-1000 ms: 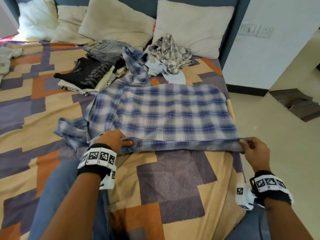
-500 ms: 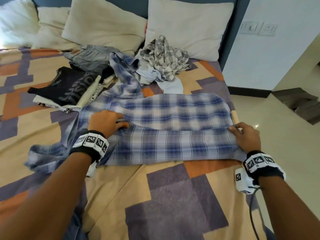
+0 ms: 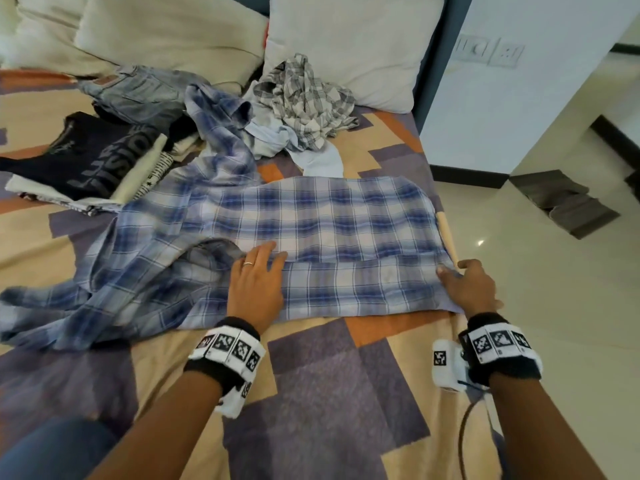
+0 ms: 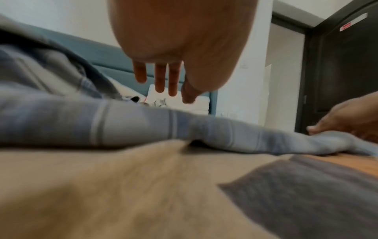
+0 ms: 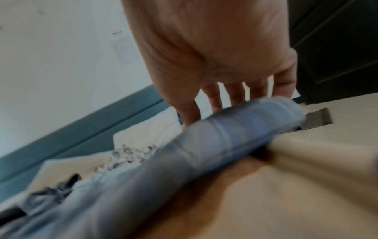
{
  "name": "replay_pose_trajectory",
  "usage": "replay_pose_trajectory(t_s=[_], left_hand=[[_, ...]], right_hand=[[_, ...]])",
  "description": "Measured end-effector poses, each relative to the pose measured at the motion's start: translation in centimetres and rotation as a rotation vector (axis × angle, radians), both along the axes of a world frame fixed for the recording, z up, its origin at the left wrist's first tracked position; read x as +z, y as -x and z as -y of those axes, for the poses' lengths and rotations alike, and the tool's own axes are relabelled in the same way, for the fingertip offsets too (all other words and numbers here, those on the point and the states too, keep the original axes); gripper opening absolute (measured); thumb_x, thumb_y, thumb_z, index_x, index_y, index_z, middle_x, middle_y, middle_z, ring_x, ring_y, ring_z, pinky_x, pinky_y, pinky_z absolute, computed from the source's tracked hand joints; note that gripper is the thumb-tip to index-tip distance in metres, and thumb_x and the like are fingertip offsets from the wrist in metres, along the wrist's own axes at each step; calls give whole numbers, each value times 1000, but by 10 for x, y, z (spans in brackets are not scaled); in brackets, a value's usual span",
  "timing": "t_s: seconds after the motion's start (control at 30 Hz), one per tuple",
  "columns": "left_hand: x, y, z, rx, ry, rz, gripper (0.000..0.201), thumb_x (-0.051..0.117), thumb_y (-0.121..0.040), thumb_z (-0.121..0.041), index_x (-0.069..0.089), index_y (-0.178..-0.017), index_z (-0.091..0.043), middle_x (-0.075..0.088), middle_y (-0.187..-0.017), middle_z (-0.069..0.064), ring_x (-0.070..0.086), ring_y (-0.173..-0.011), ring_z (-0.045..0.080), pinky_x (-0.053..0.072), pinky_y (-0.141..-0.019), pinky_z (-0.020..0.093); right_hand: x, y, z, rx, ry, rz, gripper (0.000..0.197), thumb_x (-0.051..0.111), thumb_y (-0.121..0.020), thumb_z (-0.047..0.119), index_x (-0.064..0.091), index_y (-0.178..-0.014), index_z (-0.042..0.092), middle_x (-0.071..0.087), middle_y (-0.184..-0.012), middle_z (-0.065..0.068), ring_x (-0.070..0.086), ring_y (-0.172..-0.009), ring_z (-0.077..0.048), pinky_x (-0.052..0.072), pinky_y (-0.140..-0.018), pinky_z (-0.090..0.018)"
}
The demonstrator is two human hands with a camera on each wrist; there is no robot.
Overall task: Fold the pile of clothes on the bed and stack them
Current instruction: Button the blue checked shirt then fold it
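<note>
A blue plaid shirt (image 3: 329, 233) lies spread across the bed, its near hem folded over onto the body. My left hand (image 3: 258, 271) rests flat on the fold near its left end, fingers straight (image 4: 159, 79). My right hand (image 3: 464, 282) lies on the shirt's right edge (image 5: 235, 129) at the bed's side, fingers extended and holding nothing. The shirt's sleeve (image 3: 69, 299) trails crumpled to the left. A stack of folded clothes with a black printed tee (image 3: 90, 157) on top sits at the far left. A loose pile with a grey checked shirt (image 3: 304, 98) lies near the pillows.
Folded jeans (image 3: 138, 91) lie behind the stack. Cream pillows (image 3: 346, 39) line the headboard. The bed's right edge (image 3: 446, 237) drops to a tiled floor (image 3: 554, 306) with a grey mat (image 3: 568, 206). Patterned bedspread (image 3: 329, 393) shows in front of the shirt.
Both hands carried the shirt's near hem away from me and laid it over the body. They then let go and now rest flat on the fold.
</note>
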State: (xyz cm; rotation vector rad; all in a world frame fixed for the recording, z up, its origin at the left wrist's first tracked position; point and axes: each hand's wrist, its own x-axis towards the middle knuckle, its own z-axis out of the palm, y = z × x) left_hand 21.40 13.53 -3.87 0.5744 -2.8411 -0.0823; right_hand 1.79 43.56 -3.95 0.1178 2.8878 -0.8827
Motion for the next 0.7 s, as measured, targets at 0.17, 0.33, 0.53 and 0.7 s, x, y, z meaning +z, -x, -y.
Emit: replay_pose_trajectory(t_s=[0.17, 0.33, 0.53, 0.7], left_hand=[[-6, 14, 33, 110, -109, 279, 42, 55, -94, -37, 50, -136, -34, 49, -135, 1, 37, -130, 26, 29, -106, 53], [18, 34, 53, 127, -191, 120, 21, 63, -91, -35, 70, -111, -31, 63, -113, 3, 41, -120, 28, 26, -98, 46], [23, 45, 42, 118, -151, 25, 33, 70, -85, -28, 67, -117, -22, 53, -117, 11, 42, -117, 34, 28, -99, 50], [8, 27, -15, -28, -420, 68, 33, 49, -97, -41, 58, -126, -26, 45, -131, 2, 46, -123, 26, 29, -102, 51]], right_hand=[[4, -1, -12, -17, 111, -46, 22, 69, -89, 26, 71, -103, 8, 70, -106, -16, 61, -102, -34, 46, -93, -42], [7, 1, -17, 2, 277, -103, 18, 62, -95, 19, 67, -93, 3, 66, -93, -16, 59, -91, -31, 38, -78, -30], [3, 2, -2, -99, -6, -197, 26, 61, -94, 24, 61, -113, 6, 59, -115, -25, 51, -112, -42, 37, -92, -44], [18, -54, 50, 218, -195, -298, 42, 62, -92, 27, 55, -130, 12, 51, -130, -21, 42, -121, -40, 37, -96, -50]])
